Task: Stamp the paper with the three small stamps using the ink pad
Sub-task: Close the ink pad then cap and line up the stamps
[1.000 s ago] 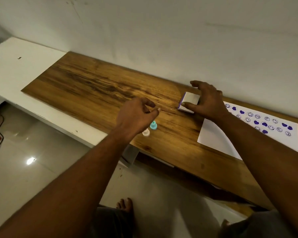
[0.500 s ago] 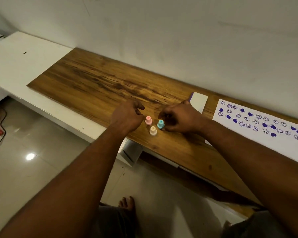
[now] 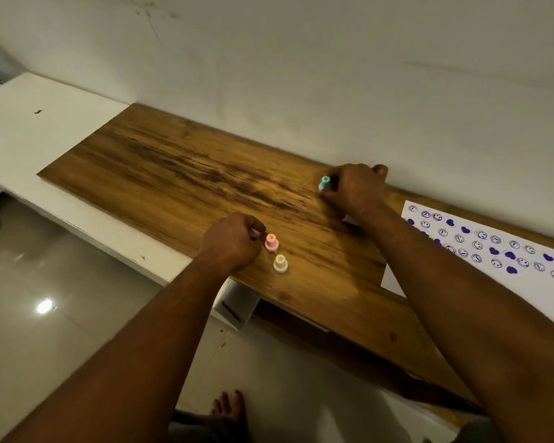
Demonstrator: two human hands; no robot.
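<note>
My right hand (image 3: 357, 188) is shut on the teal stamp (image 3: 324, 183), near the wall at the back of the wooden board (image 3: 179, 177). The hand covers the ink pad; only a white sliver shows under my wrist. The pink stamp (image 3: 271, 242) and the cream stamp (image 3: 280, 263) stand upright near the board's front edge. My left hand (image 3: 232, 241) rests curled just left of the pink stamp, holding nothing. The white paper (image 3: 525, 231) lies to the right, marked with several purple hearts and smiley prints.
The board lies on a white counter (image 3: 23, 129) against a white wall. Tiled floor (image 3: 45, 314) and my bare foot (image 3: 229, 406) show below the front edge. A red cable runs at the far left.
My right hand has lifted the teal stamp from beside the other two and carried it back toward the wall, over the ink pad. My left hand stayed by the pink stamp.
</note>
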